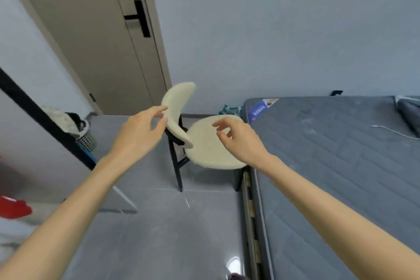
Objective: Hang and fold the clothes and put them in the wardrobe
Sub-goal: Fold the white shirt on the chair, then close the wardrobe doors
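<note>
Both my arms reach forward over the grey floor. My left hand point(138, 134) hovers with loosely bent fingers beside the backrest of a cream chair point(211, 143), and nothing is in it. My right hand point(238, 138) hangs above the chair's round seat, fingers relaxed and empty. A red garment point(13, 208) shows at the left edge, with pale cloth point(13, 232) below it. No wardrobe or hanger can be made out.
A bare grey mattress point(341, 166) fills the right side, with a white cable point(393, 132) on it. A closed beige door point(95, 36) stands behind the chair. A black rail point(45, 120) slants across the left, and a laundry basket point(84, 136) sits by the wall.
</note>
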Available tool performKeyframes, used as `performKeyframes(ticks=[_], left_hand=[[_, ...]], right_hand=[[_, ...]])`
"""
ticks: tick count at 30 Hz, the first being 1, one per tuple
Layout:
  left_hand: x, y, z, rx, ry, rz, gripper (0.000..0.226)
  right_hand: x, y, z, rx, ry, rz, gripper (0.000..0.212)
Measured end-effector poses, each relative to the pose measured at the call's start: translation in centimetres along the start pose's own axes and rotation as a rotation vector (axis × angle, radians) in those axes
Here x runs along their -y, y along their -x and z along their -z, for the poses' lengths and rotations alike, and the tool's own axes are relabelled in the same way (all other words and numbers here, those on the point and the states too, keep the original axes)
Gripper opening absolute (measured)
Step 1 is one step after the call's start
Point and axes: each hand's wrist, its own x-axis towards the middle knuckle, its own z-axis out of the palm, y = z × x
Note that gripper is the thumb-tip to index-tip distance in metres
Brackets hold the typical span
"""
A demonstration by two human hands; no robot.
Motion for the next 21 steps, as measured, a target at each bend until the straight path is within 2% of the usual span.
performKeyframes(ticks=[6, 11, 16, 21], left_hand=[[-7.9, -2.7, -8.5, 0.131, 0.069, -0.105, 0.035], [-10.9, -2.5, -12.5, 0.206, 0.122, -0.113, 0.036], [-8.8, -0.3, -11.4, 0.146, 0.134, -0.025, 0.035], [-2.9, 4.0, -6.0, -0.007, 0.125, 0.157, 0.034]], right_hand=[[-8.6, 5.1, 5.0, -0.076, -0.016, -0.225, 0.026], [-12.0, 8.0, 6.4, -0.143, -0.048, -0.307, 0.026], [-11.0, 7.3, 5.1, -0.088, -0.058, -0.243, 0.025], [-5.4, 3.8, 0.6, 0.041, -0.083, -0.059, 0.024]])
